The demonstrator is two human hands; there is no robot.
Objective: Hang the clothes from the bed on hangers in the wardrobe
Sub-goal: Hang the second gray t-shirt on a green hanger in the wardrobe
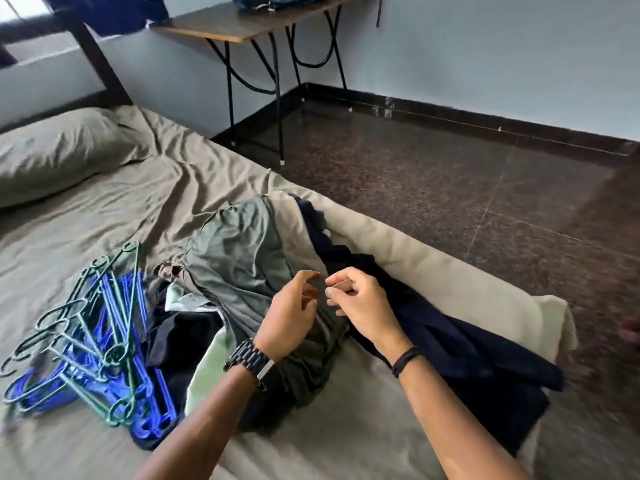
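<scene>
Head view: both forearms cut off at the lower edge. Left hand (289, 311) and right hand (358, 303) hover over the clothes pile (263, 271), fingers loosely curled, holding nothing. Hangers (93, 341) lie beside it on the bed (104, 209). Floor (450, 185) adjoins; a folding table (242, 26) stands against the wall.

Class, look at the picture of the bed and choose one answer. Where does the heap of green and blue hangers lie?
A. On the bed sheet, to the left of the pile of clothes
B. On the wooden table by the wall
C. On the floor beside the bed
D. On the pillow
A: the hangers lie tangled on the bed sheet, left of the pile of clothes, well short of the pillow.
</scene>
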